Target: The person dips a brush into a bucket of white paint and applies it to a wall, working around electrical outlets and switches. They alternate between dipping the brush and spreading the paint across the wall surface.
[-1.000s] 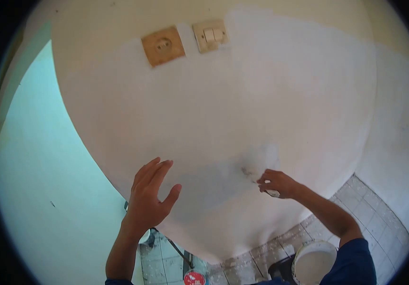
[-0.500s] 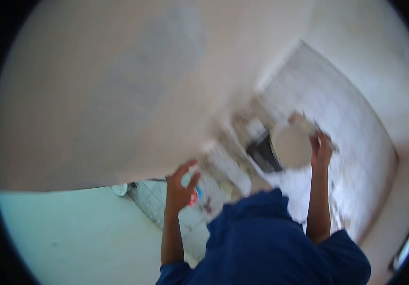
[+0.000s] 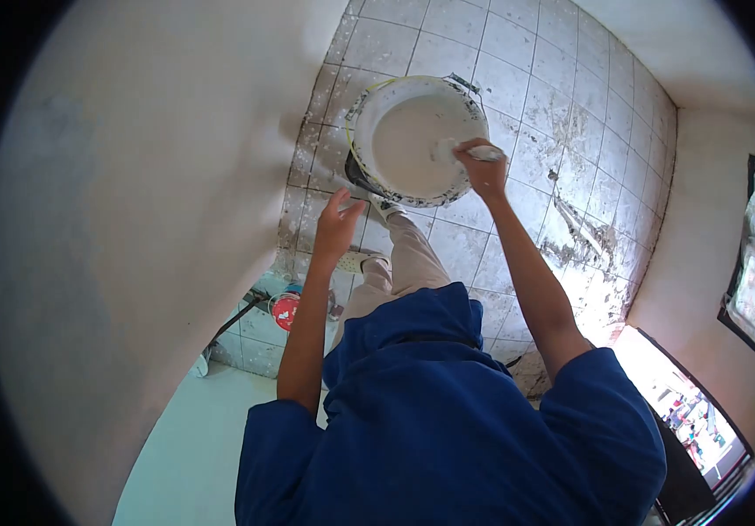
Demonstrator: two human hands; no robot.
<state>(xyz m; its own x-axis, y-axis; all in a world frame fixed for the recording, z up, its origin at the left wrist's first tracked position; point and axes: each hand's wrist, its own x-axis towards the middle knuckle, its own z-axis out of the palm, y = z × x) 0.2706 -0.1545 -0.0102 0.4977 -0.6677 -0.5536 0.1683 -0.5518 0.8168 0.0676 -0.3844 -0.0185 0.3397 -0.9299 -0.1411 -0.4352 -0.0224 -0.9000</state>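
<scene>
A large white bucket (image 3: pixel 365 167) with a paint-spotted rim stands on the tiled floor, holding pale cream paint (image 3: pixel 417 140). My right hand (image 3: pixel 485 175) is closed round the handle of what looks like a paintbrush (image 3: pixel 488 152). The brush's pale, blurred head is over the paint, at the right side of the bucket. Below and left of the bucket, beside the wall, my left hand (image 3: pixel 335 230) is raised with its fingers apart and bent, holding nothing that I can see.
A pale wall (image 3: pixel 167 175) rises close on my left. Behind my left arm sits a small red-topped container (image 3: pixel 285 311), near a dark stick (image 3: pixel 235 323). My feet are just below the bucket on paint-splashed tiles (image 3: pixel 500 79). A bright doorway (image 3: pixel 693 412) lies at lower right.
My view has swung, so the bucket now appears higher and further left, and sharper. My right hand has moved with the brush to the bucket's right side. My left hand stays raised near the wall.
</scene>
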